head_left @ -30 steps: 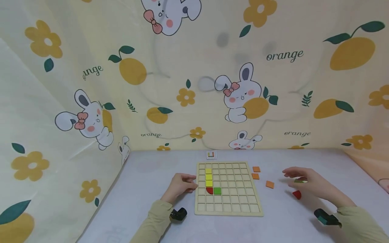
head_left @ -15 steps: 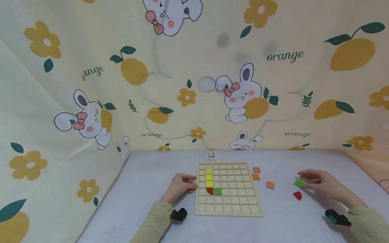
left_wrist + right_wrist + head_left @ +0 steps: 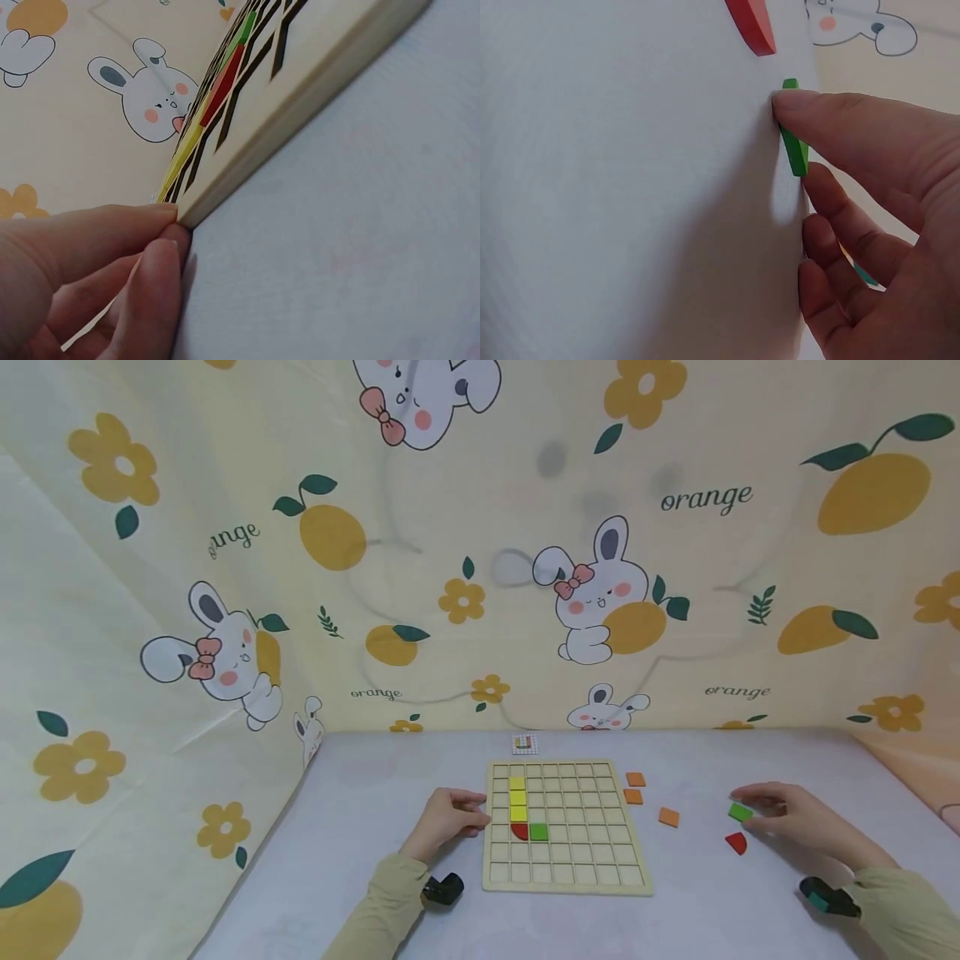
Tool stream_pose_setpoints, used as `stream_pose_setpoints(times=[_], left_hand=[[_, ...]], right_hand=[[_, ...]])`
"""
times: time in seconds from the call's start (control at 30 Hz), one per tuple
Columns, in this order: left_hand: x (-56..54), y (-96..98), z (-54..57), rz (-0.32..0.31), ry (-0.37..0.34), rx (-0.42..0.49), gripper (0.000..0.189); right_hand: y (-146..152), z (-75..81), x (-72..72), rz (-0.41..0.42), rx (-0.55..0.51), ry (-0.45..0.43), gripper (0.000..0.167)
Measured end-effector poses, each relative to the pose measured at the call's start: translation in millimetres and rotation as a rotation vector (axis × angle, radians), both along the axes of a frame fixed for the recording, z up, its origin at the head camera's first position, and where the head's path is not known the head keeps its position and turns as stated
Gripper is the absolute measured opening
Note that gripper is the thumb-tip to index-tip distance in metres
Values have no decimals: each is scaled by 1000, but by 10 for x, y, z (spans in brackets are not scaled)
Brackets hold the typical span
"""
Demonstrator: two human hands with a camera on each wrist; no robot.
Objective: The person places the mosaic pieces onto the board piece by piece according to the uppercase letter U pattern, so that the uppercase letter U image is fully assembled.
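My left hand (image 3: 444, 822) pinches the left edge of a wooden grid board (image 3: 600, 881), fingertips right at its rim in the left wrist view. On the board stand three yellow square tiles (image 3: 517, 798) in a column, with a red quarter-round tile (image 3: 520, 831) below and a green square tile (image 3: 538, 832) beside it. Out to the right, my right hand (image 3: 806, 822) has thumb and fingers at another green square tile (image 3: 796, 150). The thumb overlaps this tile and the index fingertip meets its end. A loose red quarter-round tile (image 3: 737, 842) lies just nearer to me.
Three orange square tiles (image 3: 669, 817) lie between the board and my right hand. A small card with a coloured grid pattern (image 3: 525, 744) sits behind the board. Beyond the table's far edge hangs a cloth (image 3: 465, 485) printed with rabbits and oranges.
My right hand has drawn back to the right from over the loose green tile, then its thumb and fingers have come in at that tile. The left hand stays at the board's edge.
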State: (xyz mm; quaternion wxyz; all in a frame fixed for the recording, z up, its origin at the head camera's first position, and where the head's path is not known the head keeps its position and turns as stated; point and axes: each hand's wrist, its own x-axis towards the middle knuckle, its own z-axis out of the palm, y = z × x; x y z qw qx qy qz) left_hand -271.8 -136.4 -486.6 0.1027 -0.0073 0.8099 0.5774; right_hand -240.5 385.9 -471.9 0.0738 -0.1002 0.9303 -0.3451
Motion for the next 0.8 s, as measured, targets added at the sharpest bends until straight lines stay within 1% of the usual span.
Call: stream_pose_setpoints(times=[0.2,0.43,0.6,0.8], left_hand=[[-1,3,3,-2,1,2,35],[4,1,8,3,-6,-3,36],[7,3,16,8,-16,-10,36],[23,8,28,12,-12,-20,37]], right_hand=[[-21,17,6,12,-8,-22,53],[-32,38,3,39,3,-25,40],[-48,56,16,40,-1,-36,38],[-72,58,23,22,16,-19,38]])
